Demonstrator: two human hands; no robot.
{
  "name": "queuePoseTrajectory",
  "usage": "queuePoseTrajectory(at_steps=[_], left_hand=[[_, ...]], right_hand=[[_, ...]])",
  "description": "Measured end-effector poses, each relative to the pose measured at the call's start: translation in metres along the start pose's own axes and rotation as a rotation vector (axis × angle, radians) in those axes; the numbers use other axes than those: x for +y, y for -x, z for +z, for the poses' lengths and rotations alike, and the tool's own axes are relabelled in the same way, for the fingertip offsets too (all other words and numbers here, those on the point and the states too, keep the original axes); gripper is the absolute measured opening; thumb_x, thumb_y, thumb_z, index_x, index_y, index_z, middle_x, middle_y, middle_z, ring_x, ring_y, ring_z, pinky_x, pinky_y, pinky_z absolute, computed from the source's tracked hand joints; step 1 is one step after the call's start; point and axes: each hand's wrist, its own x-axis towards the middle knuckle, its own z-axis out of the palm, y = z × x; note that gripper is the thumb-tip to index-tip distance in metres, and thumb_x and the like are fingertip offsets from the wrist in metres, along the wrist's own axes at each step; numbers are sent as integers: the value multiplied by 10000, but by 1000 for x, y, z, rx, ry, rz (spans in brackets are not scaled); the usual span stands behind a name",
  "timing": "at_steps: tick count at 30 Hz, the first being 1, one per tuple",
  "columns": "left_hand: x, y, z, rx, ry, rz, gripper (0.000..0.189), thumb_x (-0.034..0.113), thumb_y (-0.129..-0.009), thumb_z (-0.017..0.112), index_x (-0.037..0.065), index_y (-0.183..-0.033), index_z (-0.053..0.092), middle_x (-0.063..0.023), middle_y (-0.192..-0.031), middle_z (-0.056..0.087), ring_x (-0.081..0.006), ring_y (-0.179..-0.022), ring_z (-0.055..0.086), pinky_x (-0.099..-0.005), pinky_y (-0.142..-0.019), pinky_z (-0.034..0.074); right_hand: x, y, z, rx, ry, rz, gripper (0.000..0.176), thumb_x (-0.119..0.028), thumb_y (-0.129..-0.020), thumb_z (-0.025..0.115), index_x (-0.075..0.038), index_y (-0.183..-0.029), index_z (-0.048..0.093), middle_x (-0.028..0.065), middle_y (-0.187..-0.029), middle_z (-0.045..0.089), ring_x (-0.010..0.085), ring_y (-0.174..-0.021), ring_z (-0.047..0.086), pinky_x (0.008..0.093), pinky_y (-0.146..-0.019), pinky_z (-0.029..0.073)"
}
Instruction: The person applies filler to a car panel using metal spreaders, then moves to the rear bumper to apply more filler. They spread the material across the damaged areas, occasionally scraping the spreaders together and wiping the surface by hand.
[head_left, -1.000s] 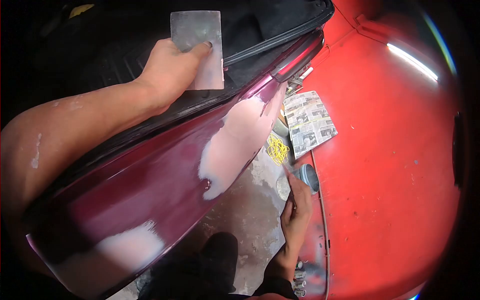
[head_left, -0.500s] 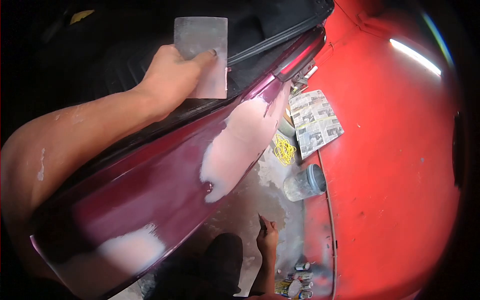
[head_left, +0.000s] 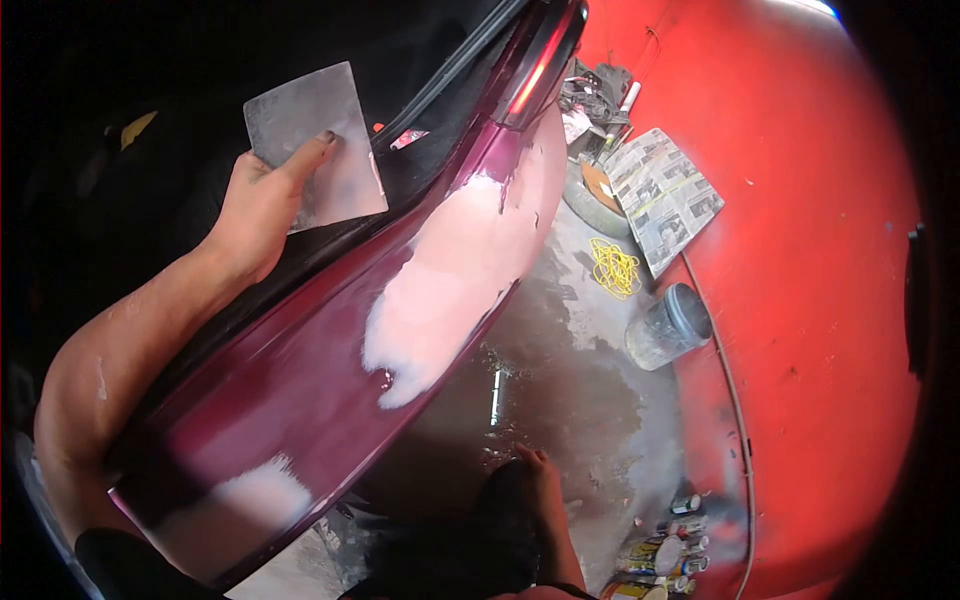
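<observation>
My left hand (head_left: 262,205) grips a flat grey rectangular plate (head_left: 335,110), thumb on top; pinkish smears mark its lower part. The plate is over the dark opening beside a maroon car panel (head_left: 290,360). On that panel a large pale pink patch (head_left: 450,270) stretches up toward the tail light, and a smaller pink patch (head_left: 262,495) sits near its lower end. Low in the view, beside my dark-clothed leg, my right hand (head_left: 538,465) has its fingers curled; whatever they may hold is too small and dim to make out.
Newspaper-covered board (head_left: 665,200) leans by the red wall (head_left: 810,300). A tyre (head_left: 590,205), yellow cord (head_left: 614,268) and a grey bucket (head_left: 672,328) are on the wet floor (head_left: 540,400). Several cans (head_left: 655,555) stand lower right. A hose (head_left: 735,420) follows the wall's base.
The view has shifted and turned. My left hand and the plate appear farther left and lower, with the plate tilted. A thin dark object at my right hand's fingertips no longer shows clearly.
</observation>
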Motion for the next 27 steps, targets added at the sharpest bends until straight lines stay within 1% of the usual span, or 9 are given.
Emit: queuePoseTrajectory(at_steps=[5, 8, 11, 14, 17, 20, 23, 26, 27], left_hand=[[6, 2, 3, -26, -32, -32, 281, 216, -975, 634, -43, -1068, 691, -91, -981, 713, -165, -858, 678, -325, -788, 543], [0, -4, -5, -55, -50, -40, 290, 221, -968, 655, -41, -1090, 682, -90, -1002, 712, -167, -893, 679, -328, -802, 550], [-1, -4, -4, -40, -30, -33, 294, 221, -961, 671, -25, -1121, 674, -82, -1033, 708, -163, -914, 676, -336, -816, 554], [-2, -4, -3, -13, 10, -40, 284, 219, -957, 677, -7, -1130, 672, -75, -1046, 704, -162, -913, 676, -343, -822, 558], [-1, -4, -2, -16, 3, -59, 275, 220, -956, 678, 5, -1128, 673, -67, -1041, 703, -161, -912, 675, -348, -821, 560], [-2, -5, -3, -13, 0, -43, 273, 220, -956, 679, 4, -1121, 673, -69, -1046, 700, -163, -915, 675, -349, -818, 561], [-2, -4, -4, -21, -12, -44, 277, 218, -957, 675, -1, -1127, 671, -73, -1044, 698, -161, -907, 674, -348, -814, 561], [0, -3, -1, -22, -4, -38, 278, 219, -960, 668, -10, -1118, 675, -75, -1030, 700, -158, -888, 671, -342, -806, 557], [-1, -3, -1, -25, -11, -34, 277, 218, -961, 666, -14, -1112, 676, -75, -1025, 701, -156, -888, 669, -340, -803, 554]], right_hand=[[-14, 8, 12, -100, -5, -21, 458, 31, -834, 534, -92, -1256, 663, 192, -1095, 650, 393, -1018, 654, 441, -880, 527], [-32, 10, 3, -129, -39, -29, 449, 22, -835, 532, -95, -1247, 666, 192, -1105, 649, 398, -1025, 650, 450, -884, 527], [-45, 12, -4, -127, -82, -63, 447, 18, -837, 532, -98, -1248, 663, 187, -1115, 644, 397, -1015, 653, 460, -871, 530], [-37, 17, 7, -203, -26, -94, 443, -2, -839, 553, -102, -1258, 656, 180, -1147, 639, 393, -1035, 653, 461, -878, 531], [-42, 20, 10, -294, -61, -48, 446, -17, -836, 582, -104, -1269, 646, 175, -1167, 636, 394, -1046, 653, 457, -885, 534], [-50, 19, 1, -207, -57, -153, 439, -39, -848, 593, -103, -1280, 638, 184, -1157, 635, 402, -1033, 651, 456, -883, 533], [-66, 13, -21, -186, -30, -82, 441, -48, -851, 593, -100, -1287, 632, 194, -1140, 636, 407, -1034, 648, 458, -882, 528], [-42, 6, -9, -201, 37, -59, 539, -130, -848, 648, -260, -1367, 588, 156, -1192, 637, 366, -1065, 638, 434, -894, 540], [-35, 5, -4, -202, 41, -50, 530, -128, -849, 646, -251, -1362, 591, 157, -1192, 637, 370, -1062, 641, 439, -889, 541]])
